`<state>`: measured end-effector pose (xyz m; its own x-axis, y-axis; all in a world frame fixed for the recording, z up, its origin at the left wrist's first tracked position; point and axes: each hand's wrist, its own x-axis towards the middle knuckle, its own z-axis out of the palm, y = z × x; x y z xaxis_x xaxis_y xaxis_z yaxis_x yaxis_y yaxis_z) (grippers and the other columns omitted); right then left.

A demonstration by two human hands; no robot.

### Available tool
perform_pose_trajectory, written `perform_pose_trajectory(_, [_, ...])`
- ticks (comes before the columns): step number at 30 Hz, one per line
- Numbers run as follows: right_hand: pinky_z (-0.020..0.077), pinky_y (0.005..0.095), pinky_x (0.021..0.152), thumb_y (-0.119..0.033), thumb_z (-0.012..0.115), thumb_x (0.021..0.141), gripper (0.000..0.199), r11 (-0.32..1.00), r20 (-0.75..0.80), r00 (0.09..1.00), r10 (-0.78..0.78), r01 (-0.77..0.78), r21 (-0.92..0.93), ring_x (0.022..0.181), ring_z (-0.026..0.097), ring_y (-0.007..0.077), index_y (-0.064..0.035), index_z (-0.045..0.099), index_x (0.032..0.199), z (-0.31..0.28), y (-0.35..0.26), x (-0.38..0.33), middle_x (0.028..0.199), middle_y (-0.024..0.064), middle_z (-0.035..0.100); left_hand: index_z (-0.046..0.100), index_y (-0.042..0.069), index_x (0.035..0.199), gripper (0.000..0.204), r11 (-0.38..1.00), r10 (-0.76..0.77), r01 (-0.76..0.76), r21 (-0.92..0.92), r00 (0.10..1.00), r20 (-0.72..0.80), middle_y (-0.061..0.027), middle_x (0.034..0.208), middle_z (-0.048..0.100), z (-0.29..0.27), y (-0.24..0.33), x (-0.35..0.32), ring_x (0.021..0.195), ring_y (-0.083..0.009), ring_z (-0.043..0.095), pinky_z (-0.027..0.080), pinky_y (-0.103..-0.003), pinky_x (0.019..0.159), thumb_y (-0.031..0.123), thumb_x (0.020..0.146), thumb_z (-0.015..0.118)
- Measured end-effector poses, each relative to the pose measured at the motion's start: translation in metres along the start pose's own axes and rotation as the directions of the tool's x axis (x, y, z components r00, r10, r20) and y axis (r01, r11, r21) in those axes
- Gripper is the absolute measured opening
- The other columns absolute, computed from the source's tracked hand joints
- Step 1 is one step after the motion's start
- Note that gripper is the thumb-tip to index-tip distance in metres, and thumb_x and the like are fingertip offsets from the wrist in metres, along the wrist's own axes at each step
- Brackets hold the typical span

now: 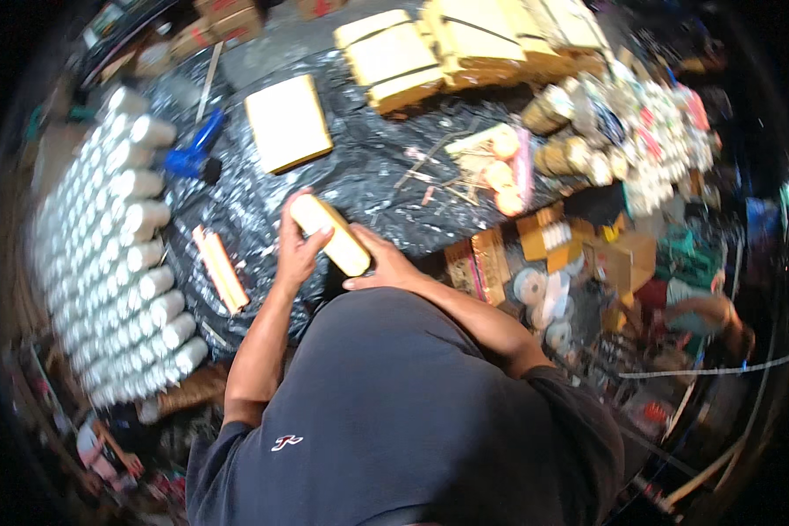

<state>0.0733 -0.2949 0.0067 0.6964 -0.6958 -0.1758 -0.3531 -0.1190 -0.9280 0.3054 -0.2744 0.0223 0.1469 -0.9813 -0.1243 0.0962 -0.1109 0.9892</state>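
Both my hands hold a thick yellow oblong bundle [330, 235] over the near edge of the table, close to my body. It looks like paper, but I cannot tell for sure. My left hand [296, 247] wraps its left side, thumb on top. My right hand [386, 263] grips the lower right end, its fingers partly hidden. Beyond the bundle lies a squared stack of pale yellow sheets [287, 123]. Left of my left hand are peach-coloured flat strips [221, 270].
Black plastic sheeting [368, 175] covers the table. White rolls [140, 210] are piled high at left, near a blue pistol-shaped tool [193, 153]. Strapped yellow stacks [394, 57] stand at the back. Orange rolls [502, 171] and sticks lie right. Other people [105, 447] appear at the edges.
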Motion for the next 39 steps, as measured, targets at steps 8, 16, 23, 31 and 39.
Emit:
perform_pose_trajectory(8, [0.0383,0.0384,0.119,-0.030,0.078,0.091,0.094,0.842,0.124,0.991,0.049,-0.108,0.528,0.144,0.049,0.0280,0.0077,0.031,0.163,-0.014,0.003,0.042,0.160,0.0215,0.046,0.040,0.007,0.156,0.081,0.998,0.065,-0.066,-0.015,0.997,-0.028,-0.0105,0.149,0.051,0.001,-0.006,0.005,0.131,-0.0222,0.053,0.044,-0.039,0.113,0.016,0.088,0.082])
perform_pose_trajectory(16, [0.0411,0.0359,0.117,-0.016,0.079,0.074,0.105,0.716,0.219,0.973,0.078,-0.207,0.667,0.137,0.056,0.0231,0.0054,0.031,0.164,-0.023,-0.021,0.045,0.152,0.0146,0.055,0.049,0.009,0.150,0.077,0.973,0.182,-0.171,0.154,0.982,-0.055,-0.0106,0.142,0.060,-0.002,-0.005,0.004,0.131,-0.0231,0.056,0.046,-0.040,0.111,0.018,0.083,0.086])
perform_pose_trajectory(23, [0.0401,0.0355,0.118,-0.018,0.079,0.076,0.103,0.767,0.221,0.974,0.058,-0.185,0.614,0.139,0.053,0.0231,0.0072,0.031,0.163,-0.027,-0.014,0.048,0.153,0.0161,0.053,0.045,0.008,0.153,0.078,0.992,0.085,-0.086,-0.094,0.996,-0.016,-0.0070,0.142,0.056,-0.001,-0.005,0.002,0.124,-0.0184,0.057,0.050,-0.036,0.106,0.013,0.085,0.083])
perform_pose_trajectory(31, [0.0458,0.0417,0.114,-0.037,0.074,0.095,0.084,0.994,0.098,0.995,0.011,-0.022,0.106,0.134,0.060,0.0315,0.0072,0.039,0.158,-0.026,-0.032,0.038,0.149,0.0223,0.058,0.045,0.006,0.152,0.076,0.992,0.127,-0.127,-0.026,0.992,-0.014,-0.0096,0.140,0.055,-0.006,-0.011,0.007,0.126,-0.0223,0.057,0.050,-0.039,0.107,0.015,0.085,0.080])
perform_pose_trajectory(39, [0.0443,0.0564,0.110,-0.055,0.071,0.093,0.103,0.862,-0.198,0.965,-0.175,0.052,-0.505,0.126,0.058,0.0492,0.0025,0.022,0.163,0.009,-0.092,0.026,0.136,0.0318,0.055,0.040,0.003,0.155,0.071,0.988,0.141,-0.137,-0.072,0.988,0.067,-0.0119,0.148,0.052,-0.007,-0.020,0.014,0.128,-0.0226,0.056,0.047,-0.037,0.110,0.006,0.092,0.071])
